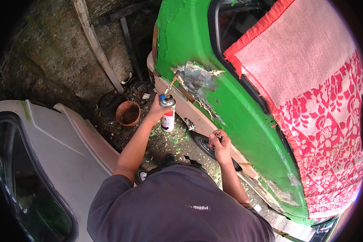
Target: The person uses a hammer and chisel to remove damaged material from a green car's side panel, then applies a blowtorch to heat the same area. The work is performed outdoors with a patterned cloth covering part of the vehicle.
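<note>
My left hand (pixel 157 109) grips a spray-style gas canister (pixel 168 121) with a metal torch head (pixel 171 84) and blue knob on top. The torch's tip points at a bare, grey patch (pixel 197 80) with flaking edges on the green car body (pixel 246 133). No flame is visible. My right hand (pixel 220 144) is closed around a small dark object (pixel 218 137), possibly a lighter, beside the car's pinkish lower panel (pixel 201 121).
A red-and-white patterned cloth (pixel 318 121) drapes over the green car. A pale grey car body (pixel 48 141) stands at left. An orange pot (pixel 128 115) sits among paint chips on the ground, near wooden planks (pixel 97 48) against a rough wall (pixel 48 56).
</note>
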Motion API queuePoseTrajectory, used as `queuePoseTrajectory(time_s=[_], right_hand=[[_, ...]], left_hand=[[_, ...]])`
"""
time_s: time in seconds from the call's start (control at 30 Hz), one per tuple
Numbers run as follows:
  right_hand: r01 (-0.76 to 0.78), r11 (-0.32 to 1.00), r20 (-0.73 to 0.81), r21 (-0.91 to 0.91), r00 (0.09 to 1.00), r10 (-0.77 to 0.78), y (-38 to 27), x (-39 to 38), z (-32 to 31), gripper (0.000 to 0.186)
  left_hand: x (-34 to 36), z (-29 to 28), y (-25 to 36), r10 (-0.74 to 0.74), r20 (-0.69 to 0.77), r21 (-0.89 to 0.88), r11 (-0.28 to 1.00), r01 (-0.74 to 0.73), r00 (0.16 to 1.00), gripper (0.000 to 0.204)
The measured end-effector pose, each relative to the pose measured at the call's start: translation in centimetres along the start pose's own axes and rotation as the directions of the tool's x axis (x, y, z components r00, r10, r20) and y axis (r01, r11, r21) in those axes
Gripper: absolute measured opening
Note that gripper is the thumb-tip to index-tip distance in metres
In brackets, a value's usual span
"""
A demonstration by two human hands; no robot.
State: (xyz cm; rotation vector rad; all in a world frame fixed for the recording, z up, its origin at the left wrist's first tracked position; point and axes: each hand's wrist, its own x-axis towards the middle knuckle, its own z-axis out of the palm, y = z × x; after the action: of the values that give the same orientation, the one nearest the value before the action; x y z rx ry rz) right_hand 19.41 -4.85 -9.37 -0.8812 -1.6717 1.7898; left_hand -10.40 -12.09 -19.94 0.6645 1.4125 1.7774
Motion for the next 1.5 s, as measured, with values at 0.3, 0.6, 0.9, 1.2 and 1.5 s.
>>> queuePoseTrajectory(time_s=[0.3, 0.6, 0.9, 1.2, 1.5], right_hand=[[0.01, 1.0, 0.003, 0.005, 1.0, -0.01, 0.1, 0.1, 0.0, 0.018], [0.013, 1.0, 0.014, 0.009, 1.0, -0.013, -0.2, 0.0, 0.1, 0.017], [-0.001, 1.0, 0.018, -0.007, 1.0, 0.002, -0.2, 0.1, 0.1, 0.017], [0.016, 1.0, 0.02, 0.013, 1.0, -0.016, -0.4, 0.0, 0.0, 0.016], [0.02, 0.999, 0.011, 0.028, 1.0, -0.02, -0.6, -0.1, -0.3, 0.016]], left_hand=[[0.1, 0.3, 0.7, -0.019, -0.002, 0.008, 1.0, 0.019, 1.0, 0.073], [-0.3, 0.4, 0.4, -0.033, -0.007, 0.01, 0.999, 0.033, 0.999, 0.071], [-0.1, 0.1, 0.3, -0.025, 0.022, 0.011, 1.0, 0.025, 0.999, 0.07], [-0.4, 0.4, 0.5, -0.024, 0.011, 0.017, 1.0, 0.023, 1.0, 0.072], [-0.5, 0.7, 0.6, -0.014, 0.0, -0.016, 1.0, 0.014, 1.0, 0.073]])
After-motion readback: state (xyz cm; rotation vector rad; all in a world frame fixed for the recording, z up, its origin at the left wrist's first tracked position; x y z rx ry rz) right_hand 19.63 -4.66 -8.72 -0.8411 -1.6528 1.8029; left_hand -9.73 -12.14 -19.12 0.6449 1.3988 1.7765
